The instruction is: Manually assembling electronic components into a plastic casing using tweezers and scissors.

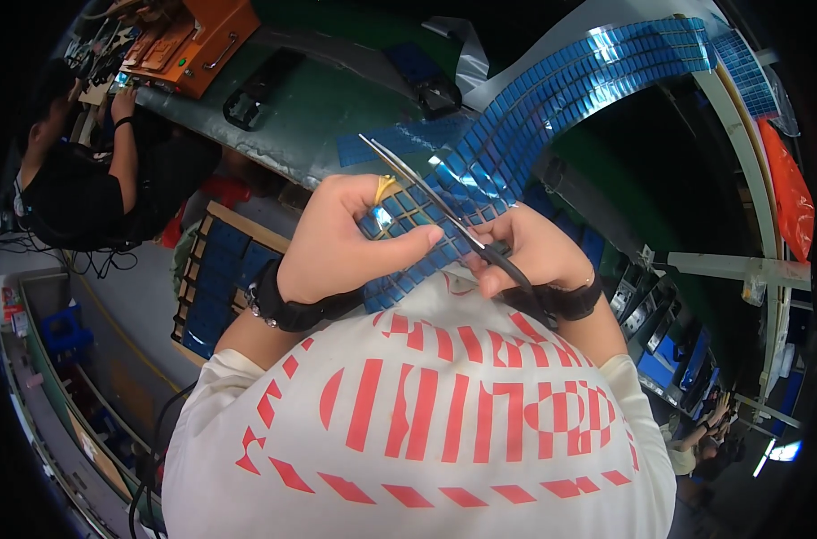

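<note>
Two hands meet at centre: left hand (337,242) pinches the long shiny blue strip of small square tiles (552,99), which curves off toward 1 o'clock. Right hand (530,251) grips black-handled metal scissors (444,211), wrist bent, blades parted and pointing toward 10 o'clock across the strip.

My right hand (525,251) covers the scissors' (444,211) handles, so only the blades and a bit of black loop show. My left hand (337,242) hides part of the blue strip (552,108) where I pinch it, and the strip's far end runs out of sight at the surface's (310,117) far right edge. The co-worker's (76,180) hands at the far left corner are too small to tell what they hold.
</note>
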Motion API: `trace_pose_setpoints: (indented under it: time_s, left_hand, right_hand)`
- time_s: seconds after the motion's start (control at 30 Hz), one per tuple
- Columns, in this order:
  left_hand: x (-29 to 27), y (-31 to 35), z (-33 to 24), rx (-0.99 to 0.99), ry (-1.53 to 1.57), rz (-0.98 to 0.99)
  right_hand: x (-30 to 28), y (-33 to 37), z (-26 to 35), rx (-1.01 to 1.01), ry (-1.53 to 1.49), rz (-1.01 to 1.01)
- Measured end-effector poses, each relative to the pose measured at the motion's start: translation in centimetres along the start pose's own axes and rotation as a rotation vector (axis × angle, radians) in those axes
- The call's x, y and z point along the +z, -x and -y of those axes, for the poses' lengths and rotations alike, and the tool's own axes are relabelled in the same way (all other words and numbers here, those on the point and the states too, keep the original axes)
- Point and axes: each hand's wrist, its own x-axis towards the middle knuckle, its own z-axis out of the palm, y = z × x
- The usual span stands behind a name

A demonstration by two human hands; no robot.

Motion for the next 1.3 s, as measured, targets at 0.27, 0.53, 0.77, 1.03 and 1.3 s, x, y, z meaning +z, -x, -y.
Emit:
trace_pose_setpoints:
  time_s: [0.27,0.53,0.77,1.03,1.3]
  left_hand:
    - [0.0,-0.8,0.1,-0.009,0.009,0.049]
    - [0.1,-1.1,0.4,-0.050,0.034,0.077]
    - [-1.9,-3.0,0.3,-0.108,-0.073,0.009]
    - [-13.3,-16.7,17.6,-0.309,0.362,-0.591]
    - [-9.3,-25.0,26.5,-0.178,-0.601,-0.924]
  right_hand:
    - [-0.4,-0.5,0.2,-0.037,-0.143,0.040]
    - [-0.6,-1.0,-0.8,0.022,-0.116,-0.039]
    - [-1.6,-0.7,-3.3,-0.067,-0.304,0.036]
    - [-2.8,4.2,-11.1,-0.116,-0.348,-0.276]
    - [-2.2,5.2,-11.6,-0.128,-0.420,-0.495]
